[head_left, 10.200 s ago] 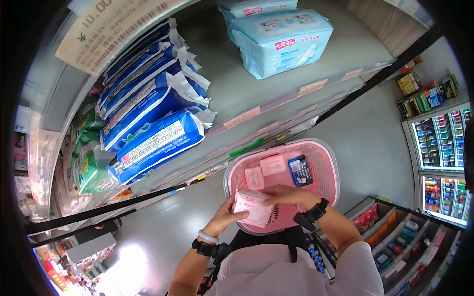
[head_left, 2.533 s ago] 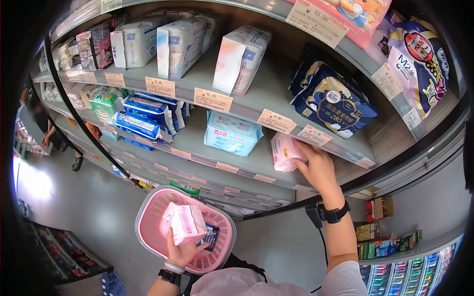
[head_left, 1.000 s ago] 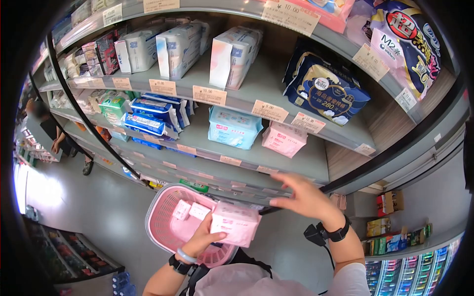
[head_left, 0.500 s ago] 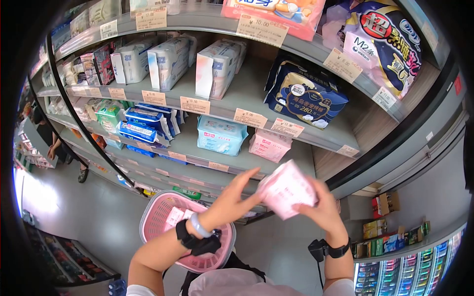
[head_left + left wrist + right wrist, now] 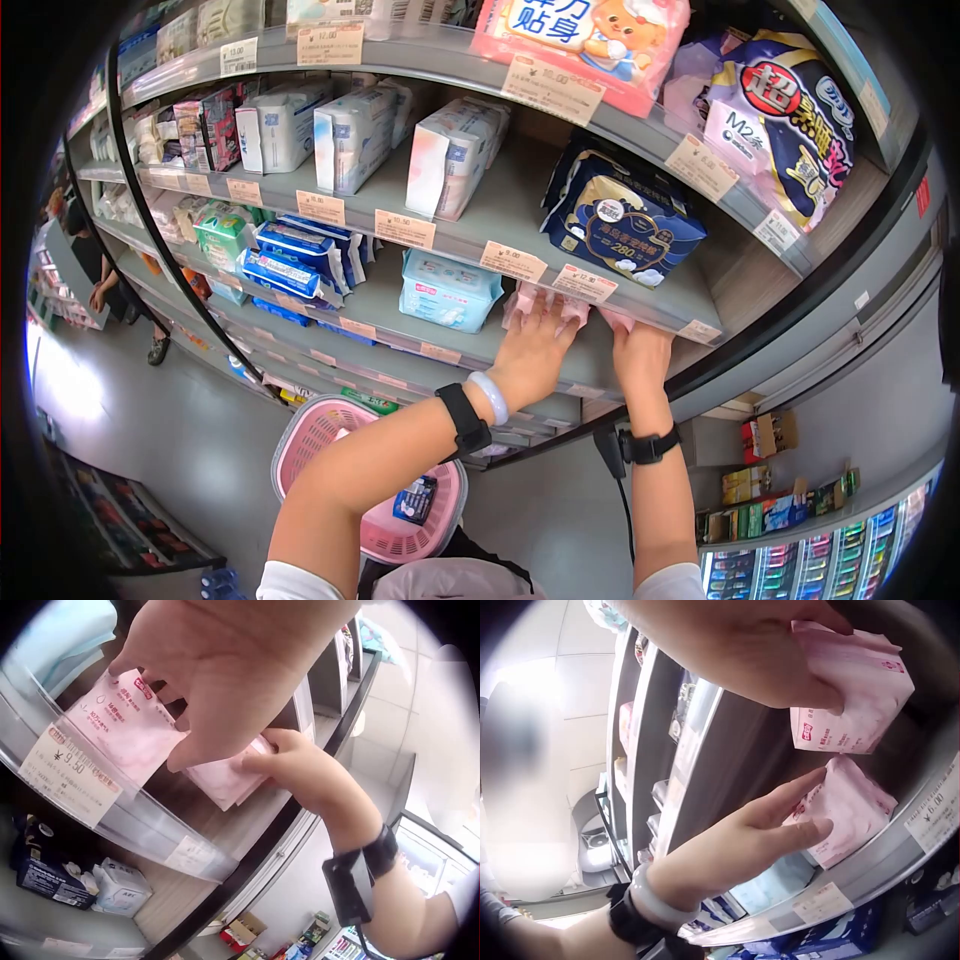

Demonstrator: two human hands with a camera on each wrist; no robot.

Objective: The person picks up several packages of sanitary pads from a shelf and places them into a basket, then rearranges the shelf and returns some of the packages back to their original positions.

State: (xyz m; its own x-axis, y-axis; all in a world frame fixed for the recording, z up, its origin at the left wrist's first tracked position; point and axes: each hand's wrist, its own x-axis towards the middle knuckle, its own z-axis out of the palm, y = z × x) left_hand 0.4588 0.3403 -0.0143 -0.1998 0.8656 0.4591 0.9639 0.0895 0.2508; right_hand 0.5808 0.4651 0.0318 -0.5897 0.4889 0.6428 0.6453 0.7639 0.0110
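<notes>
My left hand grips a pink pack of sanitary pads standing on the shelf, its thumb on one side and its fingers on the other. Just right of it, my right hand pinches a second pink pack between thumb and fingers, over the same shelf. The right wrist view has the two packs close together, this one behind the left hand's pack. In the head view both packs are mostly hidden by the hands and the shelf edge above. A light blue pack stands left of them.
A pink basket below holds a dark blue pack. Navy packs stand on the shelf above, whose tagged edge overhangs the hands. Blue packs lie further left. A person stands at far left.
Ten seconds ago both hands held a pink pack over the basket; later the right hand set one on the shelf. Since then another pack passed from left hand to right and moved onto the shelf.
</notes>
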